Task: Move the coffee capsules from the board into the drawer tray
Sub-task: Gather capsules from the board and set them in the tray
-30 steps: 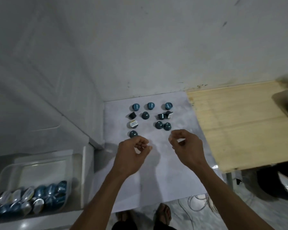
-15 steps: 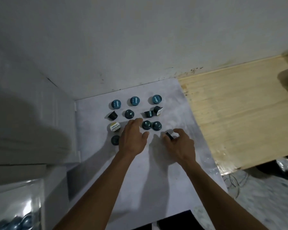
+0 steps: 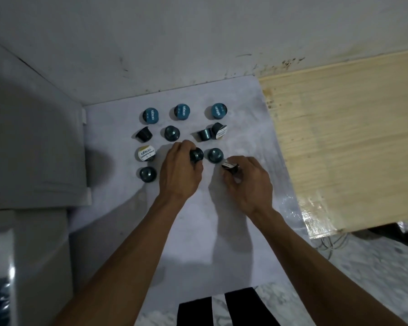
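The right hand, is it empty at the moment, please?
No, the right hand pinches a dark capsule just above the white board.

"excelso" reads on the white-lidded capsule and three blue lids

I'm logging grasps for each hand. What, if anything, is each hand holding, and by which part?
The left hand grips a dark capsule round its sides. The right hand pinches another capsule, tipped over, by its body near the lid rim.
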The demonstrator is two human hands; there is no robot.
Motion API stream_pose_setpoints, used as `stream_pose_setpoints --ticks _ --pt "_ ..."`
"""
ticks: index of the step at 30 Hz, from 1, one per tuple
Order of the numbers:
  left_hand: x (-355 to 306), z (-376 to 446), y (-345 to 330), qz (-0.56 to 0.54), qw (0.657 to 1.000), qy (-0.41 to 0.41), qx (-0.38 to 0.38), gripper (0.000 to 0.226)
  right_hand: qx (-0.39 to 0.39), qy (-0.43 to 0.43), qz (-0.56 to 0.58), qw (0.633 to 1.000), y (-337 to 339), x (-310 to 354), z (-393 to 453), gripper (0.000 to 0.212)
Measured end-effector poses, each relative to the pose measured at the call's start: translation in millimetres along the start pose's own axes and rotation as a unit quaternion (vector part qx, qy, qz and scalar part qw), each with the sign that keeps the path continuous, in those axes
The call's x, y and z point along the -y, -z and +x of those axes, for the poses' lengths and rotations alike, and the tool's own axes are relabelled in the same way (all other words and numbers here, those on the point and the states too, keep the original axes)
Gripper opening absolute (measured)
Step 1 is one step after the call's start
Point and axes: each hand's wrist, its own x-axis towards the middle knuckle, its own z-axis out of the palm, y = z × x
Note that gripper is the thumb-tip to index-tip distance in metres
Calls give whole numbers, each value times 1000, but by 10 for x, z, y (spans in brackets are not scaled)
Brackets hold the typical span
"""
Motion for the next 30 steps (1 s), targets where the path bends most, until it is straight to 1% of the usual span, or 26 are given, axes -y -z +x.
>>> stream_pose_setpoints --ticks 3,6,8,12,14,16,20,25,30 --pt "19 -82 -8 -13 1000 3 -18 29 -4 23 11 1000 1 -39 12 22" --pt "32 -139 -34 -41 999 0 -35 42 -20 56 16 998 -12 -91 34 22" --pt "33 -199 -54 -79 995 2 -66 38 -35 81 16 996 -38 -136 34 20" --pt "47 -383 -130 -117 986 -25 -118 19 -68 134 29 988 -140 -223 -5 17" --pt "80 -466 -187 -121 981 -28 -148 17 -84 162 36 983 -177 -267 -16 17" --pt "117 -511 -233 -122 978 -26 -170 20 -96 185 43 977 -175 -308 -24 20" --pt "185 -570 -282 -126 974 -29 -184 27 -107 212 46 970 -172 -378 -75 28" --pt "240 -586 -310 -131 972 -35 -191 30 -122 224 45 966 -210 -398 -74 23" --pt "211 -559 -276 -149 971 -16 -188 28 -124 219 52 966 -197 -379 -85 21"
